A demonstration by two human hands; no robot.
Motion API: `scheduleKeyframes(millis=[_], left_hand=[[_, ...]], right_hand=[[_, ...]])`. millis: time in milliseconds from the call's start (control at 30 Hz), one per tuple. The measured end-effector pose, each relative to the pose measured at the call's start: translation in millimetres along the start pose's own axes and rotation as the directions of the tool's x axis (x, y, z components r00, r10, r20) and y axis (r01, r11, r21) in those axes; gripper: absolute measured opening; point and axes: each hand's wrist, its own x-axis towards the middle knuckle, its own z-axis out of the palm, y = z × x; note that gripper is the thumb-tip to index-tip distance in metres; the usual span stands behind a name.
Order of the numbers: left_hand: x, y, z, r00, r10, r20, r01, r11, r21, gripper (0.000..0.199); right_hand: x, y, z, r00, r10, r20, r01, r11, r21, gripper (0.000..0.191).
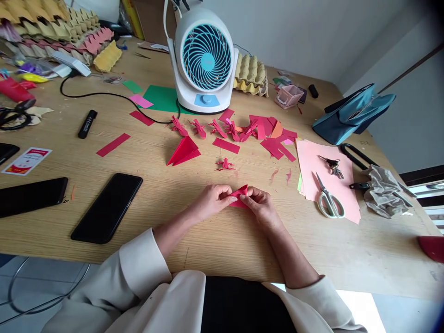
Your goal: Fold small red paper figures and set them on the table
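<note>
- The red paper (239,202) is in front of the fan (207,61), on the side near the person and a bit to the right of its middle.
- The left hand (213,202) is nearly closed, with its thumb and finger pinching the left side of the red paper.
- The right hand (261,203) is nearly closed too, and it pinches the right side.
- The red paper looks very light, so a soft pinch should be plenty.
- It looks thin and easy to bend. A fold should stay if it is pressed flat, but a hard squeeze could leave bad creases.
- It could rip if the hands pull apart, mostly along a fold.
- It does not look slippery, but a small piece can slip if just one side is held.
- Good spots to hold are the two sides, low down by the flat part, with the thumbs on top. The thin tip that sticks up looks weak.
- The small folded figure (225,164), between the fan and the hands, has thin bits that could bend.
</note>
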Motion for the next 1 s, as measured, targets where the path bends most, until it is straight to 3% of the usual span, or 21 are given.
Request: scheduleKeyframes(millis=[167,333,400,533,667,800,900,1000], left_hand=[[-2,-1,-0.2,1.0,0.024,-0.001,-0.024,0.998,0.056,0.037],[-4,-2,0.0,1.0,-0.024,0.012,0.024,0.999,0.043,0.034],[-4,-2,-0.2,1.0,-0.029,-0.002,0.029,0.999,0.038,0.033],[-5,1,0.3,1.0,-0.014,0.007,0.014,0.999,0.04,0.034],[-6,2,2.1,1.0,0.003,0.01,-0.004,0.999,0.045,0.035],[-4,1,3.1,1.0,0.004,0.026,-0.005,1.0,0.026,0.031],[-4,2,2.8,0.992,0.094,-0.082,-0.094,0.996,0.008,0.013],[-4,5,2.7,0.959,0.223,-0.177,-0.216,0.975,0.057,0.007]], right_hand=[[0,-1,-4,0.997,0.03,-0.07,-0.022,0.993,0.113,0.034],[0,-6,-15,0.981,0.058,-0.186,-0.021,0.98,0.196,0.036],[-2,-6,-14,0.989,0.033,-0.143,-0.015,0.992,0.125,0.033],[-4,0,-10,0.998,-0.017,0.053,0.023,0.992,-0.123,0.032],[-3,3,-11,0.992,-0.02,0.122,0.039,0.988,-0.152,0.03],[-4,4,-12,0.996,-0.019,0.084,0.033,0.985,-0.168,0.032],[-6,4,-8,0.998,-0.052,0.02,0.055,0.967,-0.25,0.031],[-8,2,-2,0.993,-0.121,0.007,0.115,0.917,-0.382,0.024]])
